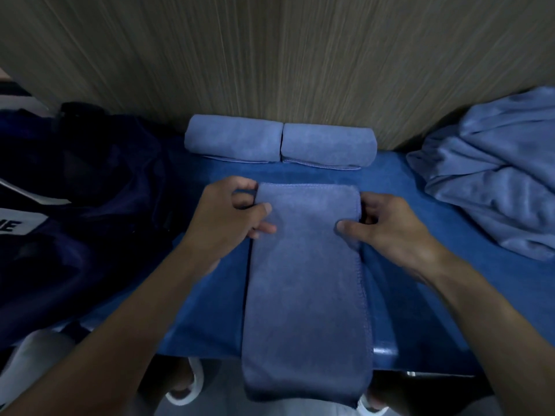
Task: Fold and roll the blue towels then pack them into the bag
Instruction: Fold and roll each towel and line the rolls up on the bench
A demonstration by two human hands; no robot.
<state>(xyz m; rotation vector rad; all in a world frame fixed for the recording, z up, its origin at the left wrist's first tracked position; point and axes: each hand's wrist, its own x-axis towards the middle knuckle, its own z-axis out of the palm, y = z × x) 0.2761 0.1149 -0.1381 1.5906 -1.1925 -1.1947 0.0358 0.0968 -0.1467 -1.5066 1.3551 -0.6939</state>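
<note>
A blue towel [306, 283], folded into a long narrow strip, lies lengthwise on the blue table [420, 205] and hangs over its near edge. My left hand [228, 214] pinches the strip's left edge near its far end, thumb on top. My right hand [387, 226] grips the right edge opposite, thumb on the cloth and fingers curled under. Two rolled blue towels [234, 138] [329, 145] lie side by side against the wall. The dark navy bag [75, 205] sits at the left.
A heap of loose blue towels [498, 175] lies at the right end of the table. A wood-grain wall [270, 55] closes the far side. Below the table's near edge I see feet in white sandals [186, 385].
</note>
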